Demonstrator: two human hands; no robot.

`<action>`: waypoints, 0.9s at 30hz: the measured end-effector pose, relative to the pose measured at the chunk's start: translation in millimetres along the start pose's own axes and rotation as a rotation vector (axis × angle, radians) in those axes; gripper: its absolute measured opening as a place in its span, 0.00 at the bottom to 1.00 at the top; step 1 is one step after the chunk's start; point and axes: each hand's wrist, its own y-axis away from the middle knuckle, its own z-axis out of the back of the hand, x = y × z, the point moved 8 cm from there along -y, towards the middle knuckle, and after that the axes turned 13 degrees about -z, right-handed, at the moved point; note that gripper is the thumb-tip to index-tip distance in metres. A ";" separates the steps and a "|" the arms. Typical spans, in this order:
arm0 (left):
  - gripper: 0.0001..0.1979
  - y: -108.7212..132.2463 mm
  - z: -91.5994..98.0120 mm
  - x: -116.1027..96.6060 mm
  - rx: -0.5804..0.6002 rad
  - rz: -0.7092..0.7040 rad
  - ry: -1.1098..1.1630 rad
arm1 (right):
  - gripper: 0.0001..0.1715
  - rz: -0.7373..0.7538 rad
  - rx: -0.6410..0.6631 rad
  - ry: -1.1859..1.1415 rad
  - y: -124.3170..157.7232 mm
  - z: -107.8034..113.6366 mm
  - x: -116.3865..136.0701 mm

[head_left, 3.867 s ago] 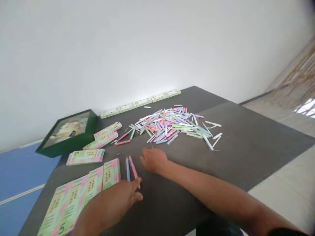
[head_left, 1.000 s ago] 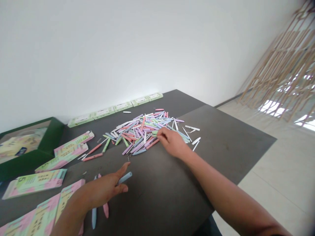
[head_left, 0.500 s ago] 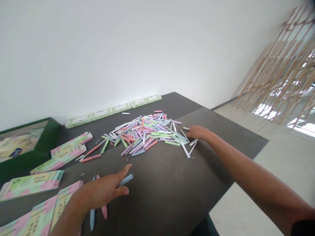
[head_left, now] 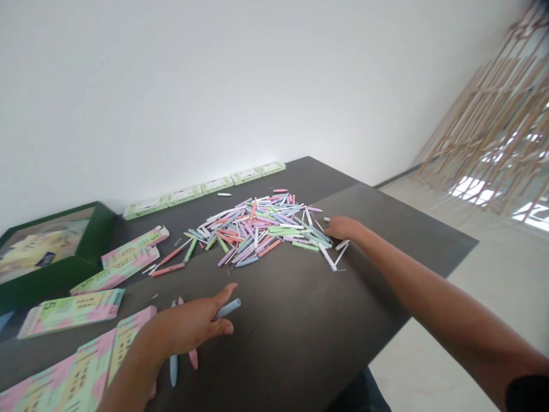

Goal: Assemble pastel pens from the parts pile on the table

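Observation:
My left hand (head_left: pixel 189 329) rests low on the dark table (head_left: pixel 300 332), fingers closed round a light blue pen barrel (head_left: pixel 227 309) that sticks out to the right. Under that hand lie a blue pen (head_left: pixel 173 363) and a pink pen (head_left: pixel 193 357). My right hand (head_left: pixel 341 228) reaches far out to the right edge of a heap of pastel pen parts (head_left: pixel 257 229); its fingers curl down among white pieces (head_left: pixel 328 257), and I cannot make out what they hold.
Green-and-pink flat boxes (head_left: pixel 71 309) lie at the left, some by my left forearm. A dark green open box (head_left: pixel 47 254) stands at the far left. A row of small green boxes (head_left: pixel 201 186) lines the wall. The table's edge runs at the right, floor beyond.
My right hand moved from the middle of the heap to its right edge. My left hand has kept the blue barrel and stayed in place.

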 end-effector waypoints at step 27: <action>0.38 0.7 -1.9 2.1 0.085 -0.026 -0.062 | 0.22 -0.021 -0.030 -0.071 2.1 16.0 3.9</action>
